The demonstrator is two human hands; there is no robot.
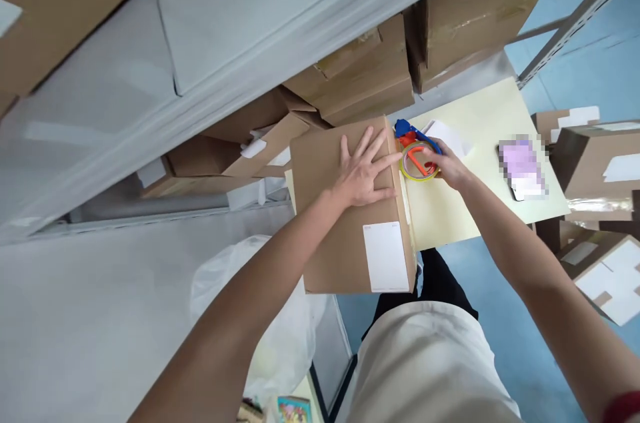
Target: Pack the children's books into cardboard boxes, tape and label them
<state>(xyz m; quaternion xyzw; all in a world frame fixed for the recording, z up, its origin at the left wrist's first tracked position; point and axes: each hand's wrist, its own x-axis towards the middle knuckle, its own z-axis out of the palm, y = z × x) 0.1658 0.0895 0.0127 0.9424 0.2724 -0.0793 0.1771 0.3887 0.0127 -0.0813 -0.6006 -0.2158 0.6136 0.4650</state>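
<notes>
A brown cardboard box (330,236) with a white label (386,256) sits at the left end of a pale yellow table. My left hand (364,173) lies flat on its upper face, fingers spread. In my right hand (447,163) is a tape dispenser (419,159), blue and orange-red with a roll of tape in it. The dispenser is up against the box's right side, near its far corner. Whether the tape is stuck to the cardboard there cannot be made out.
White paper (445,137) and a pixelated phone-like item (523,168) lie on the table (465,209). Cardboard boxes (370,69) fill the shelf behind, below a grey shelf board (280,3). More boxes (600,163) are stacked at right. A translucent plastic bag (285,336) hangs at lower left.
</notes>
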